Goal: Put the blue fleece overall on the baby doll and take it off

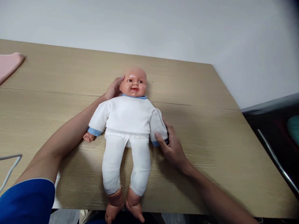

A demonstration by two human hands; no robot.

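A baby doll (128, 115) lies on its back on the wooden table, its head away from me and its feet over the front edge. It wears a white sweater with blue collar and cuffs, above a white cloth body and legs. My left hand (114, 88) cups the side of the doll's head, with its fingers partly hidden behind it. Around the doll's sleeve, on the right, my right hand (171, 143) is closed, thumb on top. The doll's hand on that side is hidden; the other one pokes out of its blue cuff.
Pink folded cloth (10, 67) lies at the table's far left. A white cable (11, 169) curves in at the lower left. The table (205, 124) has a seam across it and ends at the right, beside a dark area with a metal bar (277, 160). A pale wall (140, 28) stands behind.
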